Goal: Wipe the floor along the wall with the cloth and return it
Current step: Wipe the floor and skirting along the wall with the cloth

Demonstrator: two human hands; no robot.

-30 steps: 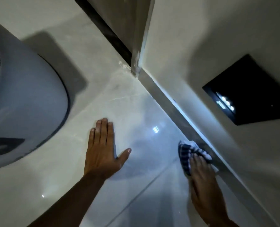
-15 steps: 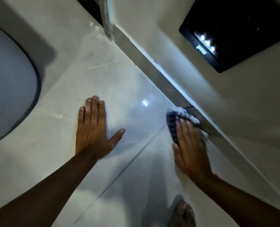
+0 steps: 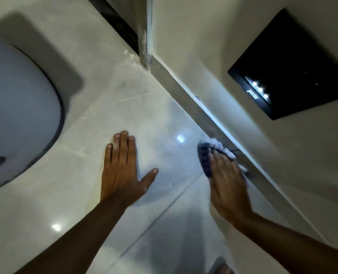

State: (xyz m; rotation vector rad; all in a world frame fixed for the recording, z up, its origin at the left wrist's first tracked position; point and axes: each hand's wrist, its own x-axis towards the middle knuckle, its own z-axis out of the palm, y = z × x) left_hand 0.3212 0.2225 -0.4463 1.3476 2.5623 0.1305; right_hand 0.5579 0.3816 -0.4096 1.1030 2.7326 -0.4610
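Note:
A blue and white checked cloth (image 3: 207, 153) lies bunched on the pale glossy tile floor (image 3: 164, 119), right against the grey skirting (image 3: 199, 113) at the foot of the wall (image 3: 203, 46). My right hand (image 3: 226, 182) presses flat on top of the cloth, fingers pointing up along the wall; most of the cloth is hidden under it. My left hand (image 3: 122, 167) rests flat on the tiles to the left, fingers spread, holding nothing.
A large white rounded appliance (image 3: 19, 113) with a dark rim stands on the floor at the left. A black panel (image 3: 294, 66) with small lights is set in the wall at the right. A door frame corner (image 3: 144, 36) meets the skirting at the top. A bare foot (image 3: 223, 268) shows at the bottom edge.
The view shifted while I wiped. My right hand stays pressed on the cloth against the skirting, near the tile joint. My left hand stays planted on the floor.

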